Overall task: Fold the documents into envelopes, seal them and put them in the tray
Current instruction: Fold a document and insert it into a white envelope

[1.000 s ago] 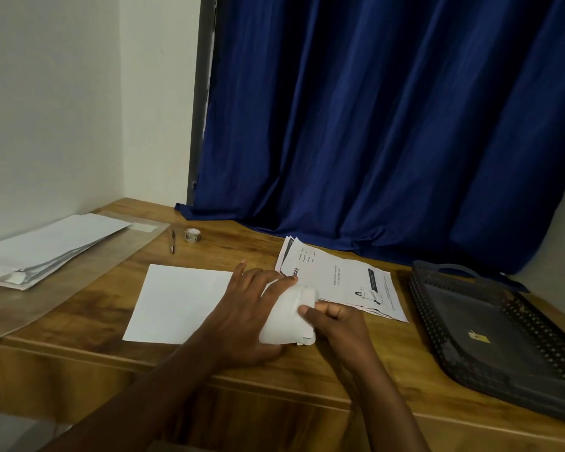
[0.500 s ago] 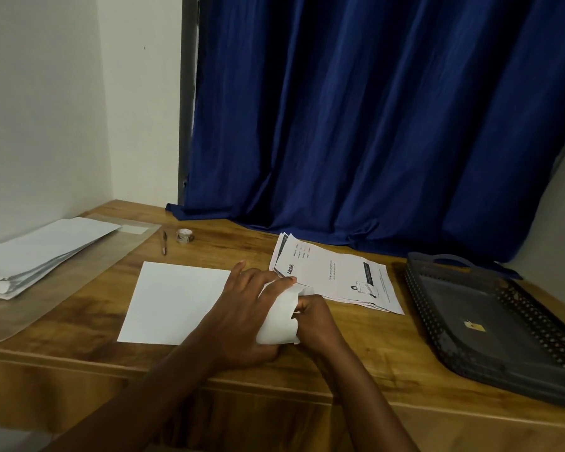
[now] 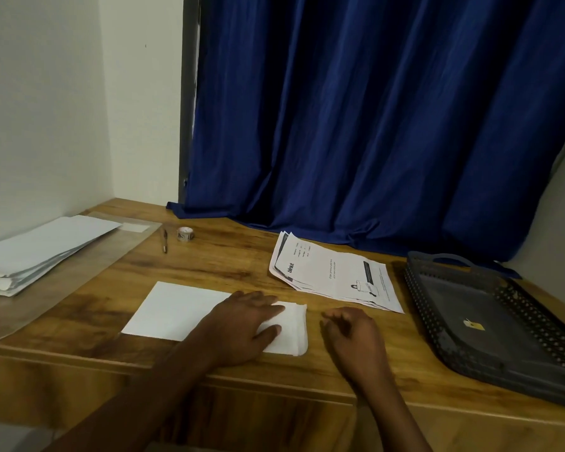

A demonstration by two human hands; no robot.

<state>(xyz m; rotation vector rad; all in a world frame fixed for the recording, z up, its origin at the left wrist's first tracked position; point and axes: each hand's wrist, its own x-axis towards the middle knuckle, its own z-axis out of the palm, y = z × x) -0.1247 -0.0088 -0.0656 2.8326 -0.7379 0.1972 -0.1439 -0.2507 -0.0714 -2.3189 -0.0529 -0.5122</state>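
Left hand [image 3: 242,324] pressing flat, fingers straight, on a folded document [image 3: 289,331] lying at 6 o'clock on the desk [image 3: 209,265], just over the right end of a white envelope [image 3: 173,309]. Right hand [image 3: 351,331] just beside the fold at 5 o'clock, fingers loosely curled, holding nothing, apart from the paper. Stack of printed documents [image 3: 336,277] at 1 o'clock, near the fold. Dark perforated tray [image 3: 437,288] at 3 o'clock, holding only a small yellow scrap [image 3: 473,326]. Spare envelopes [image 3: 40,246] at 9 o'clock; tape roll [image 3: 185,233] and pen [image 3: 164,245] at 11 o'clock.

Step in hand, by the look of it: flattening the fold before insertion. To do well: run the straight fingers along the crease from middle outward, keep layers squared so no edge sticks out, check the folded width against the envelope before lifting. Rounded right corner suggests layers not yet fully creased; worth one more firm pass. Then steady the envelope's mouth with one hand, slide the fold in crease-first to avoid snagging.
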